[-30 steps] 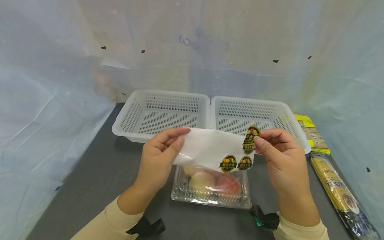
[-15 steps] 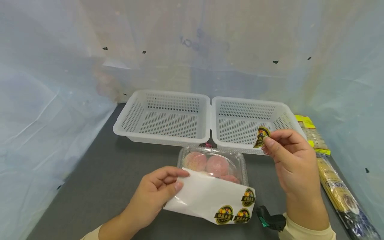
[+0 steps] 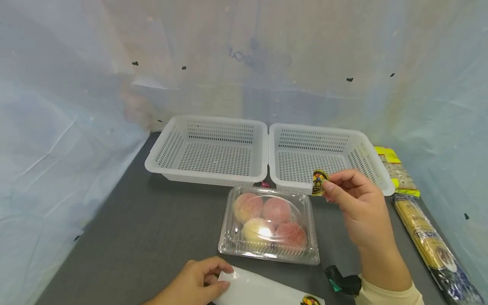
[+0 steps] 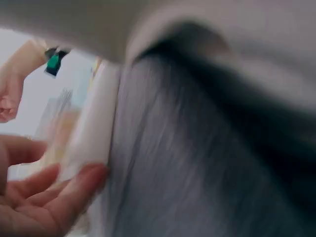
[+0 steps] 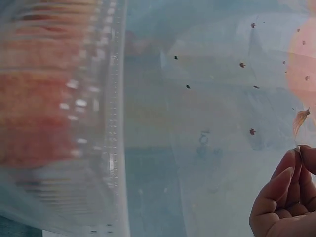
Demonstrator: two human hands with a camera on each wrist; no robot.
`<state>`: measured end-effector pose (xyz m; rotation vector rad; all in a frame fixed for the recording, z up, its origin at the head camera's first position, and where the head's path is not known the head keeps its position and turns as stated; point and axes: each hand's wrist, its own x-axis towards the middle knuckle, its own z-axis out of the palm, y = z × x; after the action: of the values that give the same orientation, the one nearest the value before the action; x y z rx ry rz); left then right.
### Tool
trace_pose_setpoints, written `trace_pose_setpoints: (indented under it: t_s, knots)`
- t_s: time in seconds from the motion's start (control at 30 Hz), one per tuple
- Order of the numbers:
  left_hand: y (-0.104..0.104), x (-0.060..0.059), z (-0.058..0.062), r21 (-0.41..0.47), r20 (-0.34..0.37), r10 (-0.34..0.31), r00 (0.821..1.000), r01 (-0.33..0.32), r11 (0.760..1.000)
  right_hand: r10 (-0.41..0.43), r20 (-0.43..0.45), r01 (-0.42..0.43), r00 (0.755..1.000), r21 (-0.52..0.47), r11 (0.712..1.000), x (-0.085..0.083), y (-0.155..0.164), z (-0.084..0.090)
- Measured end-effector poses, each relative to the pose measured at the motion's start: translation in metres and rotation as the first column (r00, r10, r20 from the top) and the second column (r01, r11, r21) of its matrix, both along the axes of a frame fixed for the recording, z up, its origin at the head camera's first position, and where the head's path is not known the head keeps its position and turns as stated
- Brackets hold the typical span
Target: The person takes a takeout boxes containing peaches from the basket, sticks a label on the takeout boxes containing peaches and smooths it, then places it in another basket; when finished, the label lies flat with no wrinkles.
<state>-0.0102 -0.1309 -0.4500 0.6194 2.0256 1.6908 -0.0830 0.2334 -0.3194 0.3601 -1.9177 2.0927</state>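
Nearest, the left hand (image 3: 192,283) pinches the white glossy backing sheet (image 3: 259,292) flat on the table. Beyond lies the clear plastic clamshell of peaches (image 3: 270,224); the right hand (image 3: 356,203), closer to it, pinches a round yellow-black sticker (image 3: 318,182) just above its far right corner.

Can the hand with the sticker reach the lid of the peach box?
Probably yes. The right hand pinches the sticker just above the far right corner of the peach box, and nothing lies between them. The lid is bare.

Peach box (image 3: 269,225) lies before two side-by-side baskets (image 3: 209,148); noodle packets (image 3: 423,228) lie right
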Motion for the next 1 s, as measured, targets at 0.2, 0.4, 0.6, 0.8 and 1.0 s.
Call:
trace_pose_setpoints:
  t_s: [0.2, 0.4, 0.6, 0.8, 1.0]
  knots:
    - [-0.006, -0.011, 0.019, -0.284, -0.197, -0.094, 0.976, 0.035, 0.958, -0.003, 0.08, -0.004, 0.997, 0.096, 0.995, -0.001, -0.008, -0.011]
    - [0.009, -0.024, 0.052, -0.278, -0.348, -0.008, 0.937, -0.095, 0.956, 0.019, 0.099, -0.034, 0.995, 0.16, 0.987, -0.003, -0.018, -0.021]
    - [0.026, -0.037, 0.08, -0.2, -0.471, 0.06, 0.88, -0.172, 0.965, 0.059, 0.117, -0.082, 0.991, 0.2, 0.976, -0.003, -0.028, -0.026]
    - [0.049, -0.062, 0.092, -0.08, -0.556, 0.16, 0.816, -0.244, 0.967, 0.069, 0.125, -0.098, 0.99, 0.244, 0.965, -0.004, -0.034, -0.03]
    - [0.074, -0.082, 0.095, -0.062, -0.521, 0.225, 0.823, -0.299, 0.952, 0.089, 0.135, -0.123, 0.987, 0.266, 0.956, -0.002, -0.041, -0.038]
